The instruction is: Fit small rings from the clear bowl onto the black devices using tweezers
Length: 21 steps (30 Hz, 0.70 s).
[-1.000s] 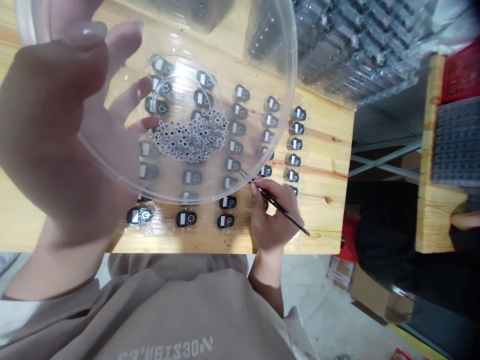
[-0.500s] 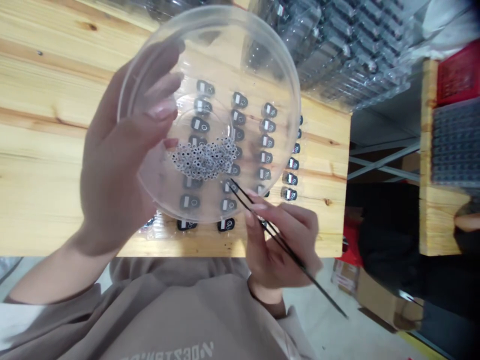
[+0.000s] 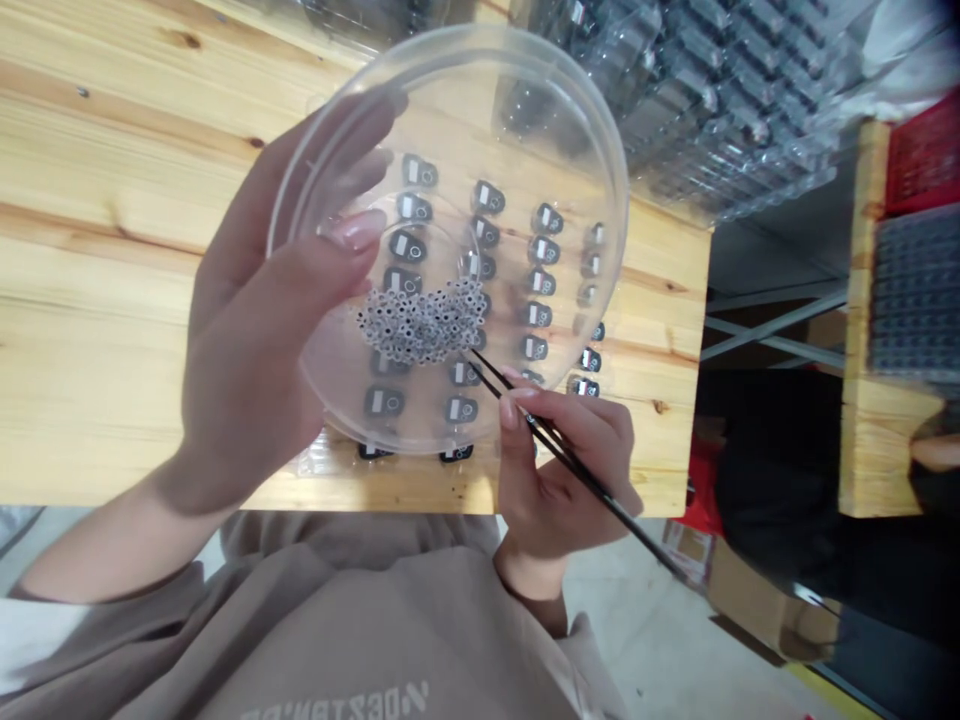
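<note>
My left hand [image 3: 255, 310] grips a round, clear plastic bowl [image 3: 540, 130] by its left side, thumb inside and fingers behind the wall. In it lies a heap of tiny grey ring-shaped parts [image 3: 424, 322]. My right hand [image 3: 570, 465] pinches black tweezers [image 3: 570, 460], whose tips are slightly apart at the lower right edge of the heap. Whether a ring sits between the tips I cannot tell. Through and below the bowl show rows of small black pieces with white labels [image 3: 544, 250] in a clear tray on the table.
The wooden table [image 3: 112, 330] spreads under the bowl. Stacked clear plastic trays [image 3: 720, 100] stand at its back right. Farther right is another wooden table [image 3: 862, 430] with a red crate [image 3: 926, 150] and a person in dark clothing [image 3: 780, 470]. Cardboard boxes [image 3: 757, 600] are on the floor.
The bowl and my left hand have shifted a little to the right. The tweezer tips have moved slightly right and up, now closer to the heap of rings.
</note>
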Each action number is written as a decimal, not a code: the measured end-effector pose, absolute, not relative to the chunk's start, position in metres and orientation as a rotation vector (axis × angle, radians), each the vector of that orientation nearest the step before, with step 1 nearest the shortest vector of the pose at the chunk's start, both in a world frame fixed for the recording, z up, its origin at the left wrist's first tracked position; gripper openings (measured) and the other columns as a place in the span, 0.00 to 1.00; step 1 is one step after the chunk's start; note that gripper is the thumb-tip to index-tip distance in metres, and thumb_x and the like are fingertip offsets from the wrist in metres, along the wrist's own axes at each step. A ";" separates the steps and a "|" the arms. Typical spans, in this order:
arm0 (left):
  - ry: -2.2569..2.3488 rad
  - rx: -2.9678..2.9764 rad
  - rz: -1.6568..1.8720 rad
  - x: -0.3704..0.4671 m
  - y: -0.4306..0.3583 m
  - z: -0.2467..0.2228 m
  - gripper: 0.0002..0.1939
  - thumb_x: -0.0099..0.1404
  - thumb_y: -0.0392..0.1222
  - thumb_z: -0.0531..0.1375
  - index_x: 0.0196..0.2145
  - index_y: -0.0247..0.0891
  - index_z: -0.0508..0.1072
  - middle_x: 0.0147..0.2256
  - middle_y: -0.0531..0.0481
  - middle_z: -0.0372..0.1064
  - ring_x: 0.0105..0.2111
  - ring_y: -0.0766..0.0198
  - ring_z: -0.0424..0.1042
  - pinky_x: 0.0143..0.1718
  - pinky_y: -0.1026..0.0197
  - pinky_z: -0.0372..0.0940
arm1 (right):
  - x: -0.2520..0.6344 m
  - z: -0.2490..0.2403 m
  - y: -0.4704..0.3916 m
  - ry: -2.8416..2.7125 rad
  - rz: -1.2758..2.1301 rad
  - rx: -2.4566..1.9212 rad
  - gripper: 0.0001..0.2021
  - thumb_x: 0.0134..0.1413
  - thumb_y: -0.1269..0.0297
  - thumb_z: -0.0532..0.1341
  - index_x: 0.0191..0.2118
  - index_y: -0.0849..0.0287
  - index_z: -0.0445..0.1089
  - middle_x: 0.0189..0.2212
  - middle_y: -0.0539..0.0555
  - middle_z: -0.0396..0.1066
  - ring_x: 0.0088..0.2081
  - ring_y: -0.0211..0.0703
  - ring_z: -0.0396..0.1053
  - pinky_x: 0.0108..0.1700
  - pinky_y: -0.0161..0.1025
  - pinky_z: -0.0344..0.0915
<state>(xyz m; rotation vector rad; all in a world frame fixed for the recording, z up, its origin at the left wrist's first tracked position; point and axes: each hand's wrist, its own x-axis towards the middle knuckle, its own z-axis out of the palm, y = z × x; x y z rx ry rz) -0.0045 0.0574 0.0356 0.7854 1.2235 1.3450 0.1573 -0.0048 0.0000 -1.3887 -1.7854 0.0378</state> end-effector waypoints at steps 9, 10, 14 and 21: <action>1.253 0.771 1.340 -0.004 0.057 0.038 0.17 0.56 0.35 0.59 0.43 0.49 0.72 0.47 0.56 0.70 0.53 0.48 0.66 0.55 0.51 0.65 | 0.151 -0.002 0.002 -1.737 0.030 -1.410 0.10 0.53 0.74 0.63 0.39 0.52 0.70 0.31 0.47 0.75 0.34 0.39 0.69 0.37 0.38 0.71; 1.255 0.762 1.350 -0.003 0.057 0.038 0.16 0.56 0.35 0.59 0.43 0.49 0.73 0.46 0.56 0.70 0.53 0.49 0.67 0.55 0.51 0.65 | 0.152 -0.001 0.002 -1.746 0.031 -1.417 0.10 0.53 0.73 0.63 0.39 0.51 0.70 0.31 0.47 0.75 0.34 0.39 0.69 0.37 0.38 0.70; 1.254 0.740 1.369 -0.001 0.056 0.038 0.15 0.56 0.33 0.60 0.41 0.48 0.74 0.46 0.58 0.70 0.54 0.51 0.66 0.55 0.54 0.65 | 0.154 -0.003 0.003 -1.773 0.029 -1.440 0.10 0.53 0.71 0.64 0.40 0.49 0.69 0.33 0.47 0.75 0.34 0.40 0.70 0.38 0.39 0.70; 1.232 0.761 1.360 0.000 0.056 0.036 0.18 0.57 0.32 0.58 0.45 0.45 0.72 0.47 0.58 0.71 0.54 0.52 0.66 0.57 0.50 0.62 | 0.152 -0.002 0.003 -1.591 0.059 -1.324 0.09 0.53 0.73 0.63 0.38 0.53 0.73 0.31 0.48 0.75 0.30 0.40 0.71 0.32 0.40 0.70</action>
